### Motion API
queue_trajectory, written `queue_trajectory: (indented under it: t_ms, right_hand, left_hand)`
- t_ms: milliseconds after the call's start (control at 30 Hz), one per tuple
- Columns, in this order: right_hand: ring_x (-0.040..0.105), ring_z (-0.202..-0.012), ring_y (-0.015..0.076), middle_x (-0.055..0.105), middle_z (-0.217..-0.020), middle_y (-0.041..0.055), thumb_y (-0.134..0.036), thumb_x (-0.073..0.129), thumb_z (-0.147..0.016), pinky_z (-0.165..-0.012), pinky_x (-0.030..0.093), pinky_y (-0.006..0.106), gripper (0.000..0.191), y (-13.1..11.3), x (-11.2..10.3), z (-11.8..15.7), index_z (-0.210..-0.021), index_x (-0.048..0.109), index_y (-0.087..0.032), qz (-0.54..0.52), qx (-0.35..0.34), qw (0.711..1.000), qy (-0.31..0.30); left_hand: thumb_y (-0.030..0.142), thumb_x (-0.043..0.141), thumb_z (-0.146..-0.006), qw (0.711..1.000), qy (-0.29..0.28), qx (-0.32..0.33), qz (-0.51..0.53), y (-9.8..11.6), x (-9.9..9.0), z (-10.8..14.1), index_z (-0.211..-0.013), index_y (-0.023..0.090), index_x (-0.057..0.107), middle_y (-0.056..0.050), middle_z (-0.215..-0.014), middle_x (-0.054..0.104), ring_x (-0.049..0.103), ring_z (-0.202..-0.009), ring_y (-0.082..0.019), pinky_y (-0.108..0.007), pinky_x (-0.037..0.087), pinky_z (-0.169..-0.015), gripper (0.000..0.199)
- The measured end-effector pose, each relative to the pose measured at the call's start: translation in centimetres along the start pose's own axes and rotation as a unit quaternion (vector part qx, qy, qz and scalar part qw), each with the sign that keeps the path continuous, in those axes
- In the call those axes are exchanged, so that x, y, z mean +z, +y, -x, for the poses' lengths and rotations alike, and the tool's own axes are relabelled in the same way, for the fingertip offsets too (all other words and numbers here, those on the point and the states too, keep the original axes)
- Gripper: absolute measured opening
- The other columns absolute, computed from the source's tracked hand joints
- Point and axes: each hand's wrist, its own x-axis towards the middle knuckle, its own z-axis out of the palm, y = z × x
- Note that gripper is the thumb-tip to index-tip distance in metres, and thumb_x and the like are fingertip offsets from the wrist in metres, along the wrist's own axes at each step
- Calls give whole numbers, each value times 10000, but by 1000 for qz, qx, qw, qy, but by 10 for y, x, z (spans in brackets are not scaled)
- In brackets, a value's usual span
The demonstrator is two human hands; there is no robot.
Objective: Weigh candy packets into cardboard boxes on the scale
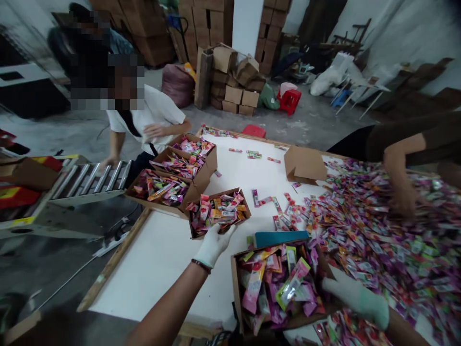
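Note:
My left hand (pixel 216 245), in a white glove, reaches forward and touches the near edge of a small open cardboard box (pixel 193 230). Its thumb stands apart from the fingers. Small colourful candy packets (pixel 216 211) fill that box. Closer to me, a larger-looking open cardboard box (pixel 236 288) is also full of packets. My right hand (pixel 351 290), gloved too, is at that box's right wall; its fingertips are partly hidden there. A blue flat-edged item (pixel 281 238) lies behind the nearer box.
A large heap of packets (pixel 360 230) covers the right of the white table (pixel 144 269). Filled boxes (pixel 201 185) stand at its left edge beside a roller conveyor (pixel 93 179). An empty-looking carton (pixel 306 163) sits at the back. One person stands left; another's arm (pixel 399 168) reaches into the heap.

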Motion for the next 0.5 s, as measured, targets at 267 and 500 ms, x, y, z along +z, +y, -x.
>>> queue_trajectory:
  t_ms: [267, 500]
  right_hand:
    - [696, -1060, 373, 778, -931, 104, -579, 603, -653, -994, 567, 419, 511, 21, 3, -8, -923, 769, -178, -46, 25, 999, 7]
    - [703, -1060, 378, 801, -1011, 122, -612, 631, -638, -977, 576, 415, 552, 21, -3, -9, -935, 786, -173, -32, 32, 999, 2]
  left_hand:
    - [105, 676, -891, 988, 32, 125, -82, 48, -56, 15, -1373, 194, 570, -65, -879, 781, 772, -701, -218, -465, 683, -838, 502]
    - [63, 583, -810, 956, 102, 185, -205, 70, -84, 36, -1053, 106, 636, -94, -733, 735, 740, -611, -221, -353, 672, -667, 253]
